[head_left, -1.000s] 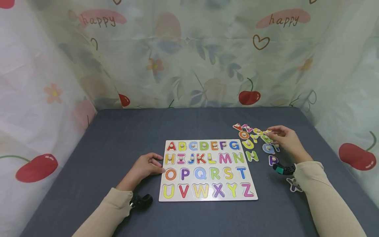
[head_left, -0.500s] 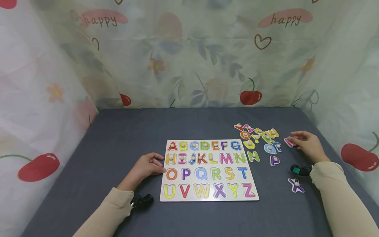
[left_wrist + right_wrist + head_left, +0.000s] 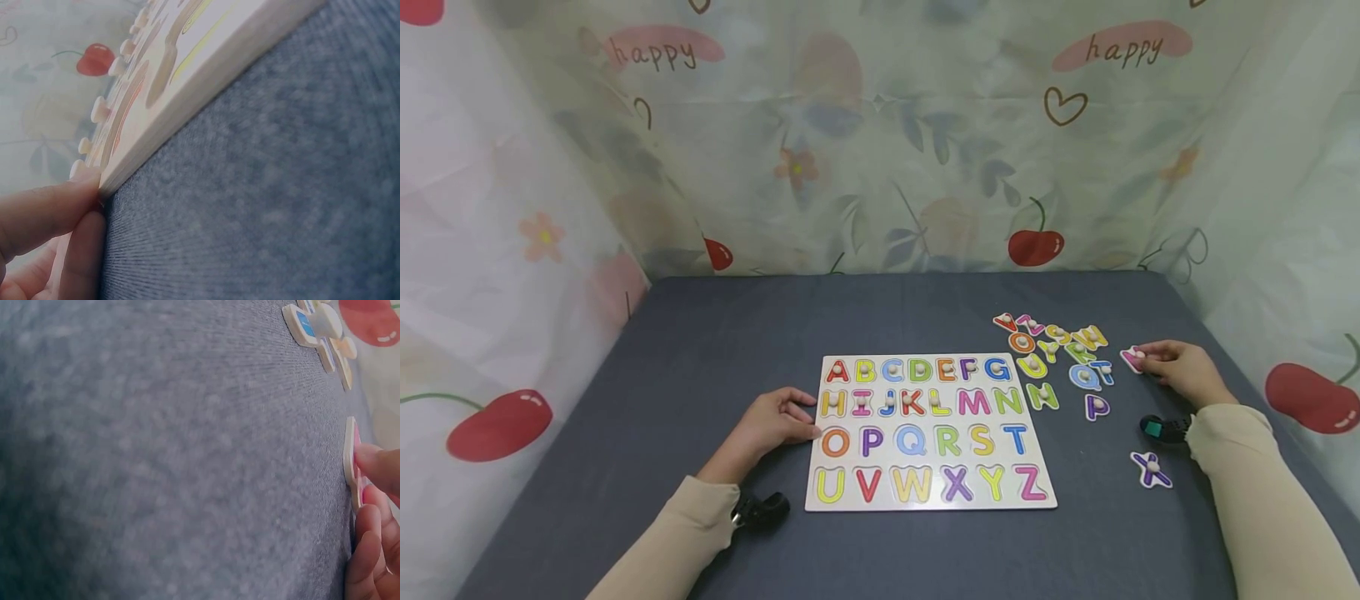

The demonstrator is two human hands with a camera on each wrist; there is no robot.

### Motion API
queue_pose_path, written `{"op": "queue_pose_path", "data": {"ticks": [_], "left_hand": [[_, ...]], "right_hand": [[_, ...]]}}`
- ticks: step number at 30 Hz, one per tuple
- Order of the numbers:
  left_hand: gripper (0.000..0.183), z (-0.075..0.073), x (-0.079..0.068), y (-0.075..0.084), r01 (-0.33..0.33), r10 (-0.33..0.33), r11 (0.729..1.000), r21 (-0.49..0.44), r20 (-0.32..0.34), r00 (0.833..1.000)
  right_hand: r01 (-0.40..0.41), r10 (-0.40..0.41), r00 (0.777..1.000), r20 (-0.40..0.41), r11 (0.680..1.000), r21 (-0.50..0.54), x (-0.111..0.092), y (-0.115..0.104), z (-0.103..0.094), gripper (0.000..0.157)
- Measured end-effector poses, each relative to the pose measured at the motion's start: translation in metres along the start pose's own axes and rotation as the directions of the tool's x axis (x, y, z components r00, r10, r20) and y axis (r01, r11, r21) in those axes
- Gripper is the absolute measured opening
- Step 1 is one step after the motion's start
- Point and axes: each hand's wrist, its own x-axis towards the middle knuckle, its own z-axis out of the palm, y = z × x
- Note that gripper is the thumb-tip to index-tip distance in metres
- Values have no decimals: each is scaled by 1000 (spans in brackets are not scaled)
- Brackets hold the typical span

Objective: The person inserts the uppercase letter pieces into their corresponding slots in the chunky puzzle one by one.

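Note:
In the head view, a white alphabet puzzle board (image 3: 925, 421) lies flat on the table. My left hand (image 3: 775, 417) rests at its left edge, thumb and fingertips touching the side. The left wrist view shows the thumb (image 3: 53, 209) against the board's edge (image 3: 181, 119). To the right of the loose letters, my right hand (image 3: 1187, 371) pinches a pink letter M puzzle piece (image 3: 1129, 360), partly hidden by the fingers. That piece (image 3: 349, 453) looks low over or on the cloth in the right wrist view; I cannot tell which.
Several knobbed letters lie right of the board, among them a green N (image 3: 1042, 397), a blue Q (image 3: 1084, 377) and a purple P (image 3: 1097, 407). A purple X (image 3: 1151, 470) lies nearer. The board's upper rows hold letters; lower recesses show printed letters. Patterned curtains (image 3: 880, 167) surround the dark tablecloth (image 3: 737, 325).
My right hand has moved right from the letter pile to the pink letter M and now grips it. The left hand has stayed at the board's edge.

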Motion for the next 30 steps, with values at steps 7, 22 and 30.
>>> {"op": "queue_pose_path", "data": {"ticks": [7,22,30], "left_hand": [[50,0,0,0,2,-2,1000,1,-3,1000],[50,0,0,1,3,-3,1000,-2,-5,1000],[50,0,1,0,0,0,1000,-3,-1,1000]], "right_hand": [[-26,22,998,-57,998,-59,-1,-7,3,44],[-40,41,988,-147,999,7,-11,-67,20,49],[53,-50,996,-72,998,40,-26,-118,52,45]]}}
